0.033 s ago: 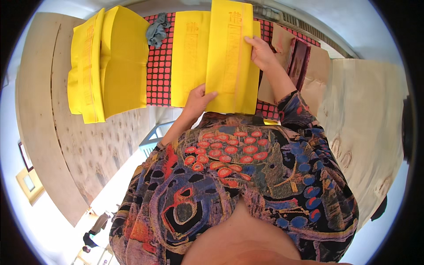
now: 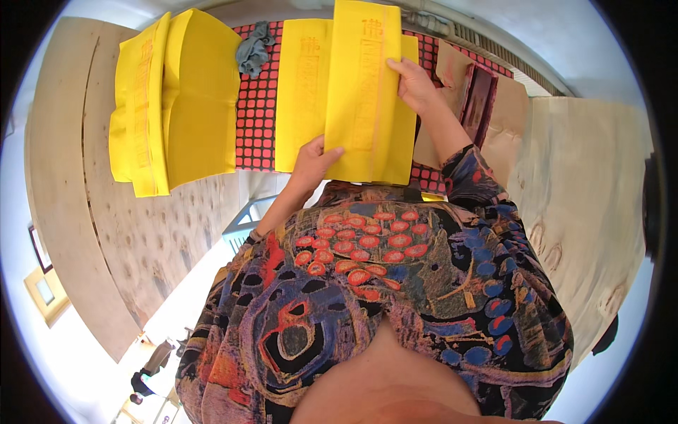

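Worktop: pale wooden table [image 2: 85, 233] that fills the left and right of the view, its edges bent by the lens; grain and small dark marks show on its bare left part.
Garment: patterned top [image 2: 367, 304] in red, blue, purple and black, worn by the person and filling the lower middle.
Cloth: red mat with a black grid [image 2: 256, 113], spread on the table at the top centre, under and between the yellow sheets.
Left stack: pile of folded yellow sheets [image 2: 176, 99] lying on the table at upper left, partly over the mat's left edge, well apart from both hands; faint red print runs along the long folds.
Held sheet: folded yellow paper [image 2: 367, 92] at top centre, long and upright in the view, lying over a wider yellow sheet [image 2: 300, 92] on the mat.
Brown material: tan and dark reddish pieces [image 2: 487, 99] on the table just right of the held sheet; their kind cannot be told.
Right hand: right hand [image 2: 417, 85] closed on the right edge of the folded yellow paper near its upper half, fingers over the face.
Left hand: left hand [image 2: 314, 159] gripping the lower left corner of the same paper, thumb on top.
Rag: crumpled grey rag [image 2: 253, 48] on the mat between the two yellow groups.
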Demonstrator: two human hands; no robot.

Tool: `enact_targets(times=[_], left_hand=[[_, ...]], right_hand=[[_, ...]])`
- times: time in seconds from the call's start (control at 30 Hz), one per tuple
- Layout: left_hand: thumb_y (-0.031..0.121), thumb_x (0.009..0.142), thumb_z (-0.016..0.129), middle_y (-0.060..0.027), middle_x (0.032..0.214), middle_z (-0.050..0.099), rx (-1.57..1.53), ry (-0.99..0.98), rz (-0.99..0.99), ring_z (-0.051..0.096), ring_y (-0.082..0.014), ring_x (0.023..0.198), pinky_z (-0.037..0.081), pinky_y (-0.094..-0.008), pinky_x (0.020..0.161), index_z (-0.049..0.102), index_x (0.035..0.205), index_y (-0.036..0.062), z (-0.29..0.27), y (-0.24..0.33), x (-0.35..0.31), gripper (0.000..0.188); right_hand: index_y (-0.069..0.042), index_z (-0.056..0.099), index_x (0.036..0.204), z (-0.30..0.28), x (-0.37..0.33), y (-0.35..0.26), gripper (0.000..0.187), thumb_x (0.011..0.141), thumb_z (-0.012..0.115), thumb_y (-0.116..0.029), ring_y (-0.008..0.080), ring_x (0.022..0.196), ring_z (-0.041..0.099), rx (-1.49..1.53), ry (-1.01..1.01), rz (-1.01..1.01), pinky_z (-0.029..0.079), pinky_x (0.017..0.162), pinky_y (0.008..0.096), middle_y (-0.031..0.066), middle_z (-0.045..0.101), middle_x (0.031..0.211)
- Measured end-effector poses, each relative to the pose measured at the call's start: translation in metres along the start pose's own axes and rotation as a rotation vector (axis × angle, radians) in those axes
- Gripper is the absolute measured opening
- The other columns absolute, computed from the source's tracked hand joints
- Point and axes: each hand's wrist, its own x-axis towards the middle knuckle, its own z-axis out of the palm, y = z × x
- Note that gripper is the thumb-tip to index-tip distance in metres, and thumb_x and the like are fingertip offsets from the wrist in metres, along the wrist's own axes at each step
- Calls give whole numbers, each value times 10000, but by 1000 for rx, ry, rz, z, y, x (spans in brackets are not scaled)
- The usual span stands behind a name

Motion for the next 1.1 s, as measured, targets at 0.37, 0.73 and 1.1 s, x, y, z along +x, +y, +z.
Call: enact_targets(times=[0.37,0.73,1.1], left_hand=[[93,920,607,-63,1044,686,-51,204,90,647,-115,897,509,-263,794,614,1148,-24,-44,0,-12,256],[115,923,598,-80,1051,684,11,218,45,651,-135,906,503,-273,814,605,1156,-34,-56,4,-2,277],[156,872,672,-63,817,688,312,481,66,625,-105,681,474,-242,611,636,1047,-42,-84,-17,-10,267]], right_hand=[[44,506,1254,68,35,13,347,974,550,-156,214,1072,629,-67,-17,110,509,928,355,139,619,1201],[15,538,1229,59,44,21,331,980,542,-203,207,1057,628,-126,42,164,507,917,343,122,629,1194],[-15,647,964,46,42,15,345,887,667,-351,195,740,672,-917,246,-51,541,682,338,91,692,847]])
